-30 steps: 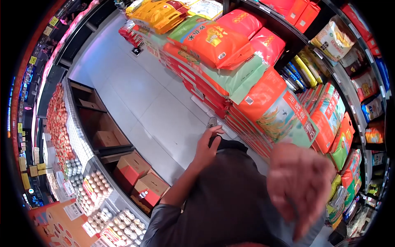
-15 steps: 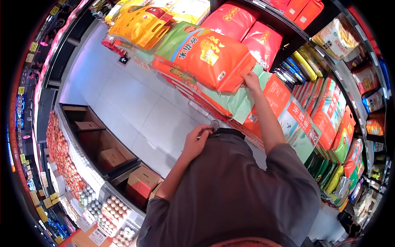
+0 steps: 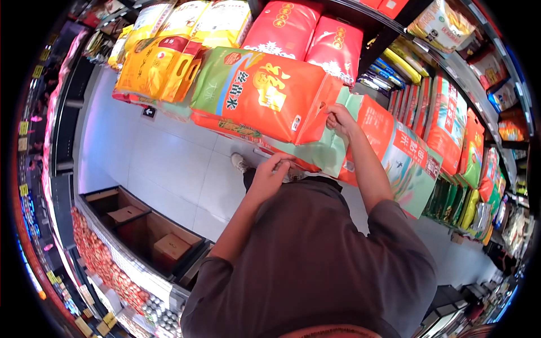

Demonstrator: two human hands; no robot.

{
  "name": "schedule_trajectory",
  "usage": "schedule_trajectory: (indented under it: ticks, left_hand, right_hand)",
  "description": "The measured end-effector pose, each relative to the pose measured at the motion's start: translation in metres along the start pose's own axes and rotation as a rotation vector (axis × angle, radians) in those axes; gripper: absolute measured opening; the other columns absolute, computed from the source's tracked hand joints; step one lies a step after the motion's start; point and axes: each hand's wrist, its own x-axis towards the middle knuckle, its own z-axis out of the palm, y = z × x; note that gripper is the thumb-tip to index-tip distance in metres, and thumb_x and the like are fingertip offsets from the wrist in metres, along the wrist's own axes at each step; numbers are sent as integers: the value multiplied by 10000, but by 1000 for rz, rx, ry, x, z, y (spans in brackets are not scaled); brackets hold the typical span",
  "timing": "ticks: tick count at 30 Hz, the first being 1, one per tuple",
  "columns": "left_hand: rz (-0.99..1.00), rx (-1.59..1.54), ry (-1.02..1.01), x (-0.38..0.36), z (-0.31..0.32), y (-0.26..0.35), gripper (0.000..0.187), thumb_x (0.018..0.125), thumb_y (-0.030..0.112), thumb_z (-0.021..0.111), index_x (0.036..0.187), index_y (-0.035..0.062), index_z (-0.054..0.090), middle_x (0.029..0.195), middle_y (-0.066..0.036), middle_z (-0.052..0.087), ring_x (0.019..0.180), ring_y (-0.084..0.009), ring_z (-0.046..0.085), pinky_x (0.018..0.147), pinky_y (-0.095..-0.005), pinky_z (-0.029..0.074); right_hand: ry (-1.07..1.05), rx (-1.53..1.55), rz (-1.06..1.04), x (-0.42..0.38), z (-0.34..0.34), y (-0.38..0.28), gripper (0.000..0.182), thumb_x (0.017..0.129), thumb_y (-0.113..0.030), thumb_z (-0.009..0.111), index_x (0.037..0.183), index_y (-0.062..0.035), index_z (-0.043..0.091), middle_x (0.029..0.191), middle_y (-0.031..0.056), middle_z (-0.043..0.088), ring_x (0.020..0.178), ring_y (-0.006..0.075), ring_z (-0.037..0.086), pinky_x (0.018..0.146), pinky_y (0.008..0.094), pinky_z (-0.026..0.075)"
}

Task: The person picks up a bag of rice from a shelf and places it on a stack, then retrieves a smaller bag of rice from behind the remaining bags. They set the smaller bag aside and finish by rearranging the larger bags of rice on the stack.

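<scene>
An orange and green rice bag (image 3: 265, 93) lies on top of a low stack of bags. My right hand (image 3: 340, 119) is closed on its right end, fingers hooked at the handle edge. Below the bag's front corner is my left hand (image 3: 271, 173), palm down with loosely bent fingers, holding nothing visible. Its fingertips are close to the red corner of a lower bag (image 3: 306, 164). Beside my right hand lies a pale green and orange rice bag (image 3: 403, 149), partly covered by my forearm.
Yellow rice bags (image 3: 155, 67) and red rice bags (image 3: 335, 48) stand behind the stack. Shelves with more packets (image 3: 442, 25) rise at the right. Bins with cardboard boxes (image 3: 172, 248) and a display of eggs (image 3: 163, 312) are at the left. A shoe (image 3: 239, 162) shows on the tiled floor.
The view has turned and shifted, and my body is closer to the stack. My left hand has come up to the stack's front edge. My right hand keeps its hold on the bag's end.
</scene>
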Motion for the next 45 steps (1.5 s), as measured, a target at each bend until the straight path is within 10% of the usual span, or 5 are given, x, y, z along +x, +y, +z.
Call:
schedule_trajectory:
  ticks: [8,18,24,31,45]
  left_hand:
    - [51,-21,1,75,-99,15,199,976,50,542,1133,-7,648,980,-95,694,856,-144,675,809,-286,530]
    - [376,991,277,148,-279,-19,537,850,151,648,1356,49,499,1346,-247,473,1305,-431,431,1082,-514,365]
    - [275,773,433,159,-320,-73,598,919,225,642,1422,-2,413,1395,-283,437,1281,-450,442,1061,-496,385]
    - [-309,-312,237,176,-365,-103,449,973,279,648,1322,13,549,1115,-86,646,1025,-233,620,899,-345,493]
    - [-326,-1066,116,178,-357,-129,451,997,344,603,1350,81,506,1300,-91,575,1164,-267,568,981,-494,483]
  right_hand:
    - [375,114,-82,-13,29,30,201,911,-220,688,948,-37,616,646,5,592,467,94,527,409,221,373]
    - [764,-14,-179,-42,59,74,197,932,-245,692,985,-56,677,700,-19,600,560,71,534,508,239,419]
    - [1497,-1316,-615,-38,121,50,289,839,-69,643,1128,-53,636,1013,137,626,889,284,617,781,417,501]
    - [1146,-1592,-510,14,231,-8,374,836,-86,628,1206,-36,603,1177,204,591,1084,384,591,938,461,482]
    - [777,-1928,-526,148,315,-14,620,984,-463,430,1493,-110,391,1531,231,358,1448,366,295,1185,548,199]
